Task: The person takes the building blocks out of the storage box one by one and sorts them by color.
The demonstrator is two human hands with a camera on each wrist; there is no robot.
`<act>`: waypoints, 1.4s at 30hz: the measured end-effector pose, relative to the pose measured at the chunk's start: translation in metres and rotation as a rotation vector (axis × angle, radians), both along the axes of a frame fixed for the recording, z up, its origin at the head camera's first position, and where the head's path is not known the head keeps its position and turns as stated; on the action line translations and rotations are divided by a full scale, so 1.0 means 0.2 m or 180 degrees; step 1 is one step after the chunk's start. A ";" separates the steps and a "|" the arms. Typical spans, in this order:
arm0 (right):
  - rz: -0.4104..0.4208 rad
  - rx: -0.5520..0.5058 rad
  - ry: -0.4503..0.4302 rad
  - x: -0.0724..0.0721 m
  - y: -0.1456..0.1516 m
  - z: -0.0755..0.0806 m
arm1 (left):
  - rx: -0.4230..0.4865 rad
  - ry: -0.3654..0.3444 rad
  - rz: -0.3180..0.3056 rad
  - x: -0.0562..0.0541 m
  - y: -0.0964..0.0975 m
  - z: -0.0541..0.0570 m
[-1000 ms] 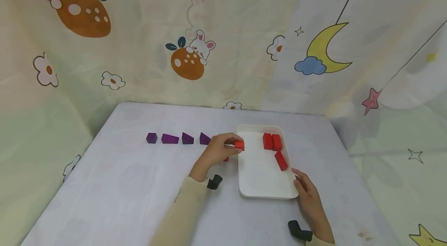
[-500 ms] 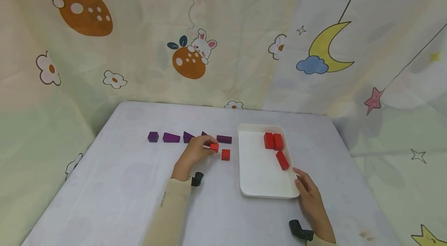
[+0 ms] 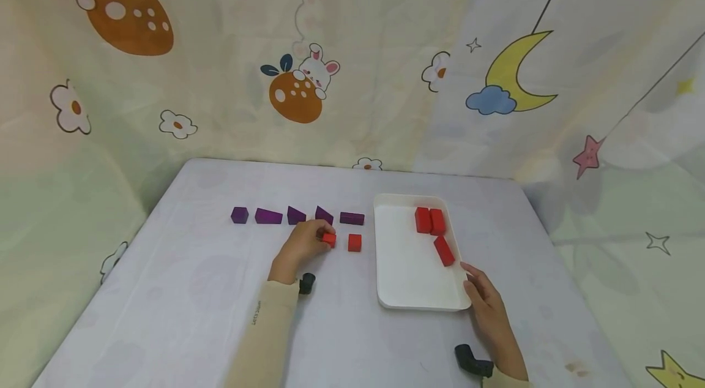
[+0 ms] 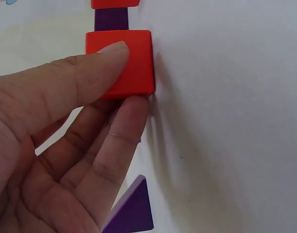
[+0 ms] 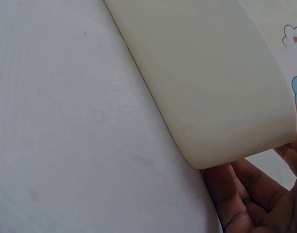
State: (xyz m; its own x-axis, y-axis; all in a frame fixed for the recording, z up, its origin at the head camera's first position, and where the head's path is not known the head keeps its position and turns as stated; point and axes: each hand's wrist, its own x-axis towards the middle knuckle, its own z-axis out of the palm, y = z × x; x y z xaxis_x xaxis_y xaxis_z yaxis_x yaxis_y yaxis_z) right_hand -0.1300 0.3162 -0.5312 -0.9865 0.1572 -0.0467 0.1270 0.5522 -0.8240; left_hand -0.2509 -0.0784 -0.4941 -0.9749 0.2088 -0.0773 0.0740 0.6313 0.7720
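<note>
My left hand [image 3: 302, 248] pinches a red cube [image 4: 138, 68] between thumb and fingertips, close over the table. To its right sits a second red cube [image 3: 355, 243]. Behind these lies a row of purple blocks: a hexagonal one [image 3: 239, 215], a long tapered one [image 3: 268, 216], two wedge-shaped ones [image 3: 296, 215] and a flat bar [image 3: 352, 218]. The white tray [image 3: 407, 284] stands at the right with three red blocks [image 3: 423, 220] along its right side. My right hand [image 3: 490, 311] holds the tray's right edge, its fingers against the outer wall in the right wrist view.
A white cloth covers the table [image 3: 182, 302]. Behind it hangs a patterned curtain [image 3: 374, 100] with cartoon prints. A black wrist mount [image 3: 472, 362] sits on the right wrist, another [image 3: 306, 283] on the left.
My left hand has moved left from the tray's left edge with the red cube and then lowered it in front of the purple row. The right hand stays at the tray.
</note>
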 end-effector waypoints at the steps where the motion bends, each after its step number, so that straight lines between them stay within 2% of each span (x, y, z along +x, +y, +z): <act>1: -0.0001 0.0012 0.0021 0.00 0.00 0.00 | -0.0008 0.0002 -0.0006 0.00 0.00 0.00; 4: 0.0004 0.0025 0.0056 0.00 0.00 0.01 | -0.0040 0.0007 -0.0037 -0.01 0.00 0.01; 7: 0.0005 0.0053 0.0072 0.00 0.01 0.02 | -0.0072 0.0034 -0.0046 -0.01 0.01 0.04; 11: 0.0000 0.0084 0.0128 0.00 0.01 0.02 | 0.0019 0.0241 -0.0087 -0.01 0.06 0.11; 13: -0.0005 0.0092 0.0160 0.00 0.01 0.02 | 0.0161 0.0390 -0.0171 -0.03 0.09 0.13; 18: -0.0009 0.0079 0.0152 0.00 0.01 0.03 | 0.0683 0.0467 -0.0402 -0.06 0.23 0.19; 25: -0.0008 0.0070 0.0205 0.01 0.02 0.03 | 0.1079 0.0553 -0.0661 -0.15 0.50 0.27; 29: -0.0008 0.0051 0.0265 0.01 0.02 0.03 | 0.1418 0.0455 -0.0752 -0.22 0.66 0.24; 33: -0.0034 -0.0042 0.0076 0.01 0.01 0.03 | 0.1666 0.0080 -0.0654 -0.28 0.79 0.14; 37: -0.0066 -0.0103 -0.0058 0.01 0.00 0.02 | 0.1763 -0.0319 -0.0520 -0.33 0.87 0.04; 42: -0.0066 -0.0058 0.0008 0.01 0.00 0.01 | 0.1817 -0.0549 -0.0426 -0.37 0.94 -0.03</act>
State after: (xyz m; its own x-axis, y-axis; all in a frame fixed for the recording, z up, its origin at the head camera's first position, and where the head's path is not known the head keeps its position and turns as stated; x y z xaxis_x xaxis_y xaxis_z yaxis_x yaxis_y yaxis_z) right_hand -0.1274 0.3155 -0.5298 -0.9831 0.1767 -0.0472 0.1361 0.5344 -0.8342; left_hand -0.3246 0.1102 -0.5000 -0.9207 0.3836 -0.0713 -0.0319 0.1080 0.9936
